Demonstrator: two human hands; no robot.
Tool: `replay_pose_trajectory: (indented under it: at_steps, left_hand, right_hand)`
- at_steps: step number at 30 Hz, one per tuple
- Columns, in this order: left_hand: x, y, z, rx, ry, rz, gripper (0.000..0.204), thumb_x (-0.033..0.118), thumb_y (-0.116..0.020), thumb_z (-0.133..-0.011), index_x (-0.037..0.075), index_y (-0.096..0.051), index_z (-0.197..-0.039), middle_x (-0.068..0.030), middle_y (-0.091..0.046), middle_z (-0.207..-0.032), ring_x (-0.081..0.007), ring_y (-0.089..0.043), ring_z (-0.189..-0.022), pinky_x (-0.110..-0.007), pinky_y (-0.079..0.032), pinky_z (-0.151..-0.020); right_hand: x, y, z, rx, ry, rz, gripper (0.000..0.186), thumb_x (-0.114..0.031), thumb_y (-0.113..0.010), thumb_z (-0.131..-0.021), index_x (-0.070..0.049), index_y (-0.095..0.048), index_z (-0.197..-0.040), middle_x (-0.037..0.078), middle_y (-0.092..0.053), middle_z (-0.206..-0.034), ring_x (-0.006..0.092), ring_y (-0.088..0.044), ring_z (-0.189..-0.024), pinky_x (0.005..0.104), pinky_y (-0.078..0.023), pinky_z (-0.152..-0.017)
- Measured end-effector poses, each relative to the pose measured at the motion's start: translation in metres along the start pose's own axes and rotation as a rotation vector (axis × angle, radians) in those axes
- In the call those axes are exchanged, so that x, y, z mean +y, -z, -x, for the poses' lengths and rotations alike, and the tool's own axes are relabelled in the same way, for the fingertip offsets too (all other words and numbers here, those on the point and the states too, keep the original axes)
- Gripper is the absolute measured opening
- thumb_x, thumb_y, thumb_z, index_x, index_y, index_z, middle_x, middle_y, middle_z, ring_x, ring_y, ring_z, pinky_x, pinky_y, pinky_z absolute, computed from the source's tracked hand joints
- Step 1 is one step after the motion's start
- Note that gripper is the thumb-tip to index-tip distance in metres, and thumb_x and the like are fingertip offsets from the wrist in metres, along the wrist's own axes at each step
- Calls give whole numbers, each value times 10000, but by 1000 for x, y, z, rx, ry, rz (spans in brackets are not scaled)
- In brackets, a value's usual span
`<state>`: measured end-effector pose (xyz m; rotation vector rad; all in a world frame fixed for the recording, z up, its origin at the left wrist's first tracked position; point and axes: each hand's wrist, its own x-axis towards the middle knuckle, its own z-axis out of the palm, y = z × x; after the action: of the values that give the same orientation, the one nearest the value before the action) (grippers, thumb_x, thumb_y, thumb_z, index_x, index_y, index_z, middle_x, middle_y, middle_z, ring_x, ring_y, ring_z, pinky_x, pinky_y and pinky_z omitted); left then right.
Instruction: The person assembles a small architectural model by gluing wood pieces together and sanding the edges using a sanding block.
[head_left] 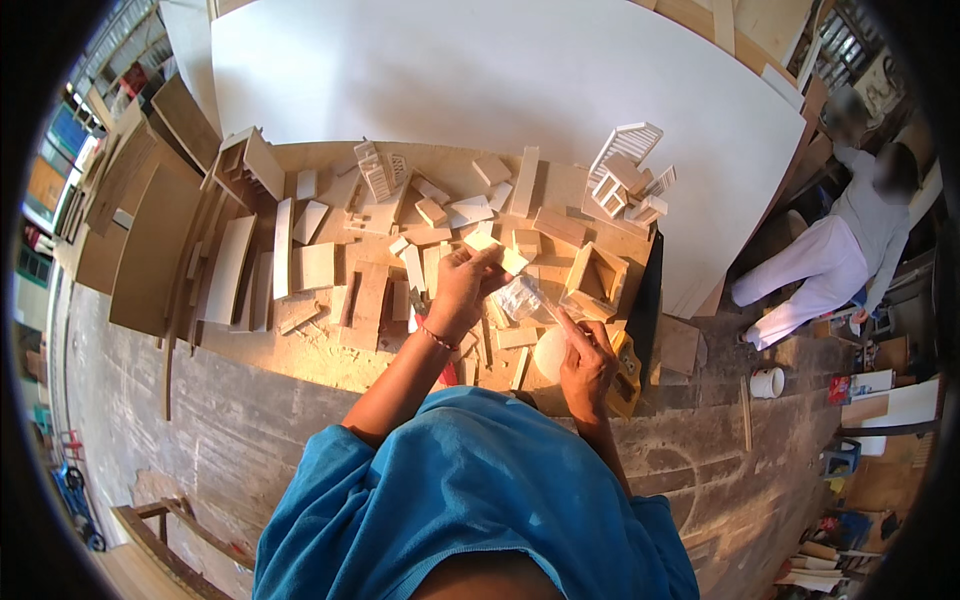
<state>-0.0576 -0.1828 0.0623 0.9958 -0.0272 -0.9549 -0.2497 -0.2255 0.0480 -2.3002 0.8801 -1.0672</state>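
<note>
My left hand (467, 288), a red band at its wrist, pinches a small pale wooden piece (513, 262) above the cluttered worktable. To its right, my right hand (588, 368) is partly curled with the index finger pointing up and left. A thin pale strip seems to run from that fingertip; whether the fingers grip it is hard to tell. Between my hands lies a crumpled clear plastic bag (517, 299). A pale round disc (549, 354) sits just left of my right hand, and a yellow tool-like object (627, 372) is at its right.
Wood offcuts and sawdust cover the worktable (330, 368). An open wooden box (597, 278) stands near my right hand, small slatted pieces (625, 165) behind it. Boards (160, 240) lean at left; a large white panel (500, 80) is behind. Another person (840, 240) is at right, near a white bucket (767, 383).
</note>
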Motion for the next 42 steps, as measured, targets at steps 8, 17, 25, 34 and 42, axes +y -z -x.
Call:
replay_pose_trajectory:
  at_steps: [8,17,25,34,42]
  left_hand:
    - [-6,-11,-1,-28,-96,-96,163,110,-625,-825,26,-541,-712,-43,-537,-651,-124,-551,-548,-276,-551,-558]
    - [-13,-20,3,-109,15,-105,93,93,-595,-842,14,-586,-793,-31,-560,-679,-108,-566,-575,-247,-547,-564]
    - [-12,-20,8,-107,27,-72,133,85,-606,-826,5,-564,-729,-49,-547,-649,-126,-560,-557,-260,-537,-563]
    - [1,-19,9,-106,-179,-104,181,122,-606,-844,44,-487,-733,-46,-544,-681,-128,-568,-577,-287,-555,-570]
    - [6,-25,20,-89,-265,-133,185,120,-607,-846,41,-478,-740,-47,-547,-663,-139,-589,-577,-316,-563,-590]
  right_hand:
    - [-8,13,-6,64,-52,-59,444,83,-559,-743,-162,-636,-1105,116,-546,-788,260,-571,-673,325,-448,-586]
    - [-11,1,-4,159,2,21,376,44,-593,-765,-133,-644,-1093,95,-514,-785,225,-557,-664,303,-440,-578]
    - [-2,2,11,216,92,130,423,66,-577,-727,-148,-651,-1083,76,-535,-768,212,-569,-673,295,-463,-588]
    - [-13,17,8,174,-29,72,447,86,-558,-719,-140,-634,-1097,100,-563,-829,263,-586,-745,329,-462,-628]
    - [-20,24,3,117,62,295,428,13,-588,-736,-193,-637,-1108,31,-533,-803,203,-540,-746,330,-380,-694]
